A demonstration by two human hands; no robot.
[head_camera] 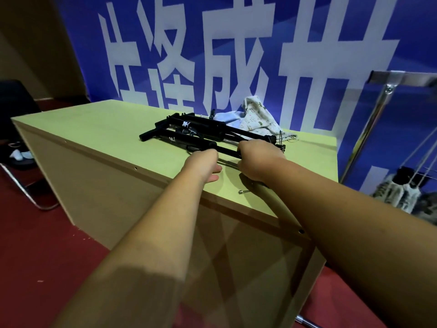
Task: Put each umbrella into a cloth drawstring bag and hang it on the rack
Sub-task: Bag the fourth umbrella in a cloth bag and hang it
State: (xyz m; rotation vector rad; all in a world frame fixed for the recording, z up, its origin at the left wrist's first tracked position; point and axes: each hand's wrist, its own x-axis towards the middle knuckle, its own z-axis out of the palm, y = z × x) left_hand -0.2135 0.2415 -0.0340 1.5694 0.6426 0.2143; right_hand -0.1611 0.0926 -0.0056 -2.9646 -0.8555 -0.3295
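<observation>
Several black folded umbrellas (189, 131) lie side by side on the light wooden table (104, 129). Behind them sits a heap of pale patterned cloth drawstring bags (257, 119). My left hand (205, 163) reaches to the nearest umbrella, its fingertips at the handle end; the fingers are hidden behind the hand. My right hand (257, 159) curls round the thin black shaft of that nearest umbrella. A metal rack (387, 88) stands at the right, with bagged umbrellas (399, 195) hanging from it on cords.
A small metal bolt (243, 192) lies near the table's front edge. A blue banner with large white characters (212, 55) covers the wall behind. A dark chair (16, 110) stands at the left on the red carpet.
</observation>
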